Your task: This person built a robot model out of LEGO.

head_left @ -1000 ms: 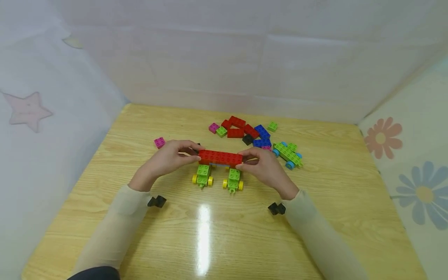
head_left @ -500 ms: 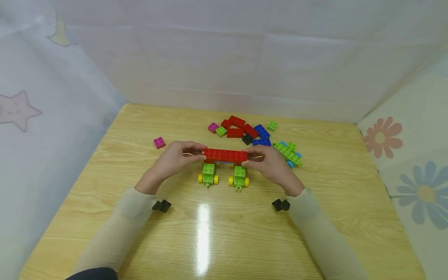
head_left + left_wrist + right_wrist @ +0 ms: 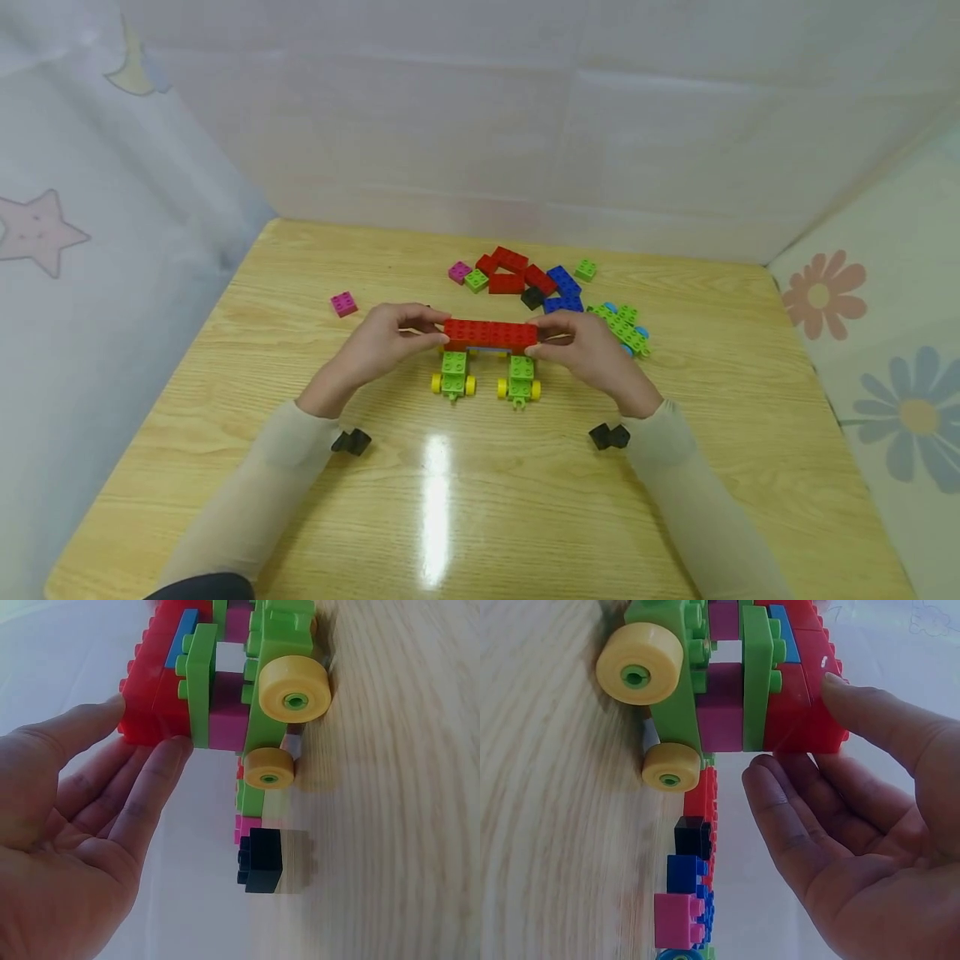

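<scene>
Between the hands in the head view stands a toy-brick vehicle with a row of red bricks [image 3: 491, 332] along its top. Two green wheeled bases [image 3: 453, 377] with yellow wheels [image 3: 294, 690] carry it on the table. Pink bricks [image 3: 228, 724] and flat green bricks [image 3: 756, 690] fill the space between bases and red bricks. My left hand [image 3: 386, 346] holds the left end of the red row between thumb and fingers. At the opposite end, my right hand [image 3: 592, 354] holds the red bricks the same way, its thumb on the red side in the right wrist view.
Behind the vehicle lie loose red bricks [image 3: 507, 284], blue bricks [image 3: 564, 282], and a black brick [image 3: 533, 297]. A green base with blue wheels [image 3: 626, 329] stands behind the right hand. One pink brick [image 3: 344, 304] lies at the left. Fabric walls [image 3: 480, 142] enclose the table.
Both hands and the vehicle have shifted a little to the right, and the vehicle has turned slightly straighter. The grip on the red bricks stays the same.
</scene>
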`<control>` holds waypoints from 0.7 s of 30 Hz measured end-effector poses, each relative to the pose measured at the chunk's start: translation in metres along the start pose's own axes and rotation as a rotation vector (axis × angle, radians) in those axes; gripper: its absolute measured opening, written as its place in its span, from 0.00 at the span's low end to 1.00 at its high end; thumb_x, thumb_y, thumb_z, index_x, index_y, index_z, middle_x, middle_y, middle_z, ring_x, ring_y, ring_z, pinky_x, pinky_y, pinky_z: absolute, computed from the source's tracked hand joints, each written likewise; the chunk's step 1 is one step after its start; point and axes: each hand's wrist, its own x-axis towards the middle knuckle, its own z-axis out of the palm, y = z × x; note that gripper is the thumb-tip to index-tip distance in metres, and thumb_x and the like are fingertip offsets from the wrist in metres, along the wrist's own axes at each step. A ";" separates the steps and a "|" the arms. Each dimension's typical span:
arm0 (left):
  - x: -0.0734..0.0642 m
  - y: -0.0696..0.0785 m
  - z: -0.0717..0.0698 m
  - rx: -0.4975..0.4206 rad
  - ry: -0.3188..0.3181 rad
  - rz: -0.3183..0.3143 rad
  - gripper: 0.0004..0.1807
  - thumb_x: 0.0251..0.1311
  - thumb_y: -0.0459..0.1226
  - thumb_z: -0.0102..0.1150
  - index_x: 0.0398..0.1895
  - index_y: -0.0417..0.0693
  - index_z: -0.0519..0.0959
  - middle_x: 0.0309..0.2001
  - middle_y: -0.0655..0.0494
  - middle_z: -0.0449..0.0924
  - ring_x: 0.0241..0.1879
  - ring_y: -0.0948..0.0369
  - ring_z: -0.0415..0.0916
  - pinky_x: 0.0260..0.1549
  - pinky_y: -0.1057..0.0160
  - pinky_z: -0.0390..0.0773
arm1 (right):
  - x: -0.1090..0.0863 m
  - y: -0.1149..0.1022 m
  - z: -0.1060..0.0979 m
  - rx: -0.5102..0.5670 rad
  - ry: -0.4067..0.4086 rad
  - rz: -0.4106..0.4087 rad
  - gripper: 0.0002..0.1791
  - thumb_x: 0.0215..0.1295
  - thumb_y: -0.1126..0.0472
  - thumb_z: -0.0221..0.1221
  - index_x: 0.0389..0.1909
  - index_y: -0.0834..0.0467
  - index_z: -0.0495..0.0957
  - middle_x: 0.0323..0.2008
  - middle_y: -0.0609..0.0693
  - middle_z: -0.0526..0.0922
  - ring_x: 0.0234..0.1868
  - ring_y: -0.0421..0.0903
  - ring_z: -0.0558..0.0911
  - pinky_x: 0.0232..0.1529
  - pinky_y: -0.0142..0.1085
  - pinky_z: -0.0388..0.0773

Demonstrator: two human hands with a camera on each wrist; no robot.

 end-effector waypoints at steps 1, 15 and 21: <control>0.000 0.000 0.001 -0.004 0.001 -0.004 0.17 0.76 0.40 0.73 0.64 0.51 0.89 0.58 0.52 0.92 0.55 0.54 0.89 0.60 0.47 0.91 | 0.000 0.000 -0.001 0.005 -0.002 0.004 0.23 0.76 0.52 0.73 0.67 0.54 0.87 0.64 0.53 0.89 0.65 0.55 0.89 0.66 0.55 0.88; 0.002 -0.001 0.003 -0.045 0.000 -0.014 0.18 0.76 0.41 0.73 0.65 0.53 0.89 0.61 0.53 0.91 0.56 0.54 0.89 0.60 0.48 0.91 | -0.002 0.005 -0.005 0.054 -0.022 0.041 0.26 0.76 0.52 0.73 0.69 0.55 0.85 0.66 0.55 0.87 0.66 0.57 0.88 0.67 0.57 0.87; 0.001 -0.002 0.002 -0.054 -0.010 -0.022 0.19 0.77 0.41 0.72 0.66 0.52 0.88 0.62 0.52 0.91 0.57 0.54 0.89 0.60 0.48 0.91 | 0.000 0.008 -0.003 0.059 -0.028 0.033 0.26 0.76 0.52 0.73 0.69 0.56 0.85 0.66 0.55 0.87 0.66 0.57 0.88 0.68 0.57 0.87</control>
